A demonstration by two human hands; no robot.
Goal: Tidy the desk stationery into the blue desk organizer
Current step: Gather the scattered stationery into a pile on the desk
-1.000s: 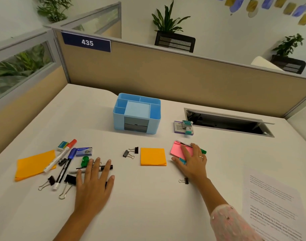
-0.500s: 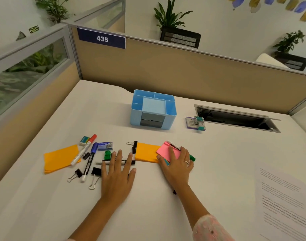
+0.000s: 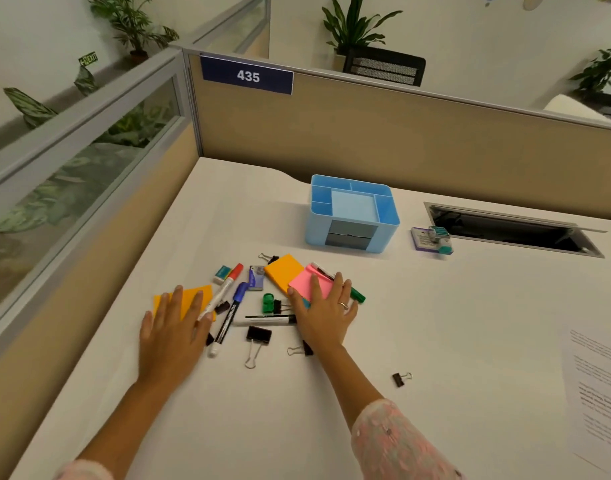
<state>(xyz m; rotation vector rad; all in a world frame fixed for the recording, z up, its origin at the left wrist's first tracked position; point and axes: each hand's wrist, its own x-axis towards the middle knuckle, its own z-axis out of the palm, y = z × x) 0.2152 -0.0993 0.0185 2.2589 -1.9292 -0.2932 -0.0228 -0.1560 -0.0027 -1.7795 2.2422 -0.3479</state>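
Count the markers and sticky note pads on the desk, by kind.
Markers: 4 (red-cap marker, blue-cap marker, black-cap marker, green-cap marker)
Sticky note pads: 3 (left orange pad, middle orange pad, pink pad)
Total: 7

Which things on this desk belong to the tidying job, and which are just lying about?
Job: blue desk organizer, pink sticky pad, orange sticky pad, markers, large binder clip, eraser.

Lying about: printed sheet, potted plant, sign 435.
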